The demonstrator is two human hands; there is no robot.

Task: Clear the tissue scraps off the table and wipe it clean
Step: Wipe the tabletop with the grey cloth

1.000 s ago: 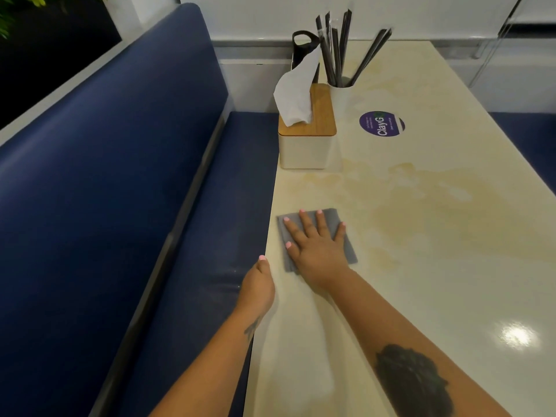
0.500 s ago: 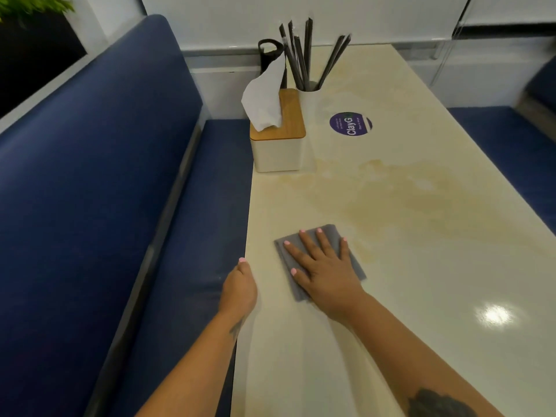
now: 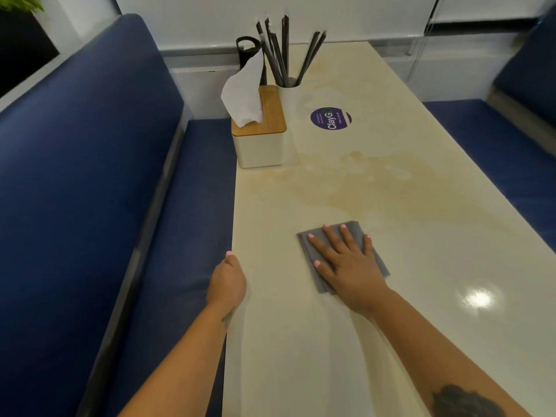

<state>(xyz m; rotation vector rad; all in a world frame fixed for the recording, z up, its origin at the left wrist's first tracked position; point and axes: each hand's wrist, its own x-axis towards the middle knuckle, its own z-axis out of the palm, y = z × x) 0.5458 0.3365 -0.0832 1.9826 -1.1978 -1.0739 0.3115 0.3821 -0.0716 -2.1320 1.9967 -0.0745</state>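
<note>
A folded grey cloth (image 3: 352, 228) lies flat on the cream table (image 3: 391, 341), a little in from its left edge. My right hand (image 3: 346, 263) presses on the cloth with straight, spread fingers. My left hand (image 3: 227, 281) is at the table's left edge (image 3: 232, 224), its thumb pointing forward along the edge. Its fingers are hidden below the tabletop, so what it holds cannot be seen. Yellowish stains (image 3: 361, 188) spread across the table beyond the cloth. No tissue scraps show on the table.
A white tissue box with a wooden lid (image 3: 260, 139) stands at the far left of the table with a tissue sticking up. Beside it is a white cup of black straws (image 3: 287, 67), and a purple round sticker (image 3: 330, 119). Blue benches (image 3: 90, 176) flank both sides.
My right hand has slid the cloth to the right, away from the table's left edge. My left hand has stayed at the edge. The view has shifted.
</note>
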